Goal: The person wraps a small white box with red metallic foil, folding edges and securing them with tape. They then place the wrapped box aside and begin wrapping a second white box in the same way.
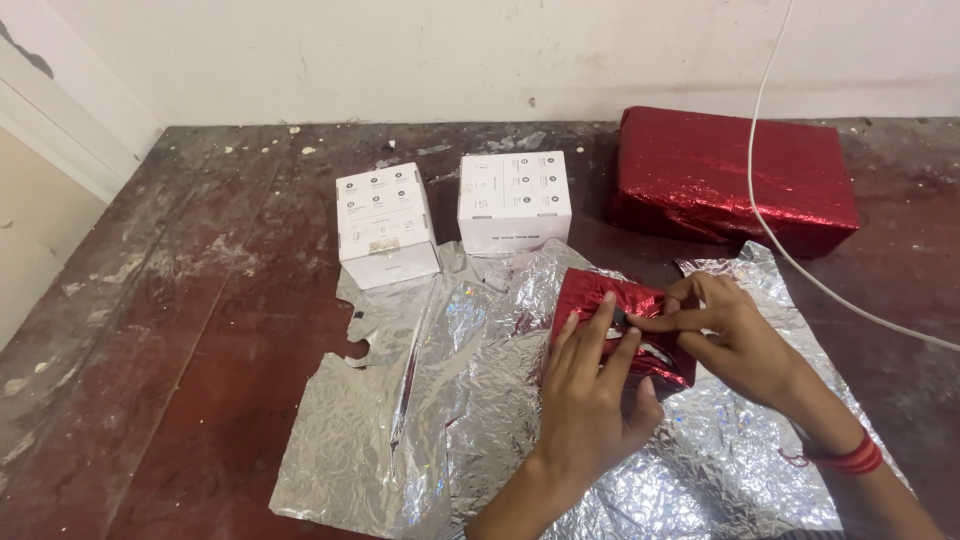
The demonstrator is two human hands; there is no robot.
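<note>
Red glitter foil covers the small wrapped box (620,325) that both hands work on, just right of the picture's centre, lying on a crinkled silver foil sheet (440,420). The left hand (590,400) lies flat over the box's near side, fingers spread and pressing down on the red wrap rather than closing around it. The right hand (725,330) comes in from four o'clock, its fingertips pinched together on a fold of the wrap at the box's top, beside a small dark spot; what that spot is cannot be told. A bundle of red thread bands (850,458) circles the right wrist. The silver sheet spreads out from the box towards eight o'clock, torn and ragged along its left edge. At eleven o'clock from the box stand two small white cardboard cartons (385,225), near each other but apart. At one o'clock lies a larger parcel wrapped in red glitter foil (735,180), with a white cable (775,240) trailing across it. All rest on a worn dark-red table (180,330) against a pale wall (450,50).
</note>
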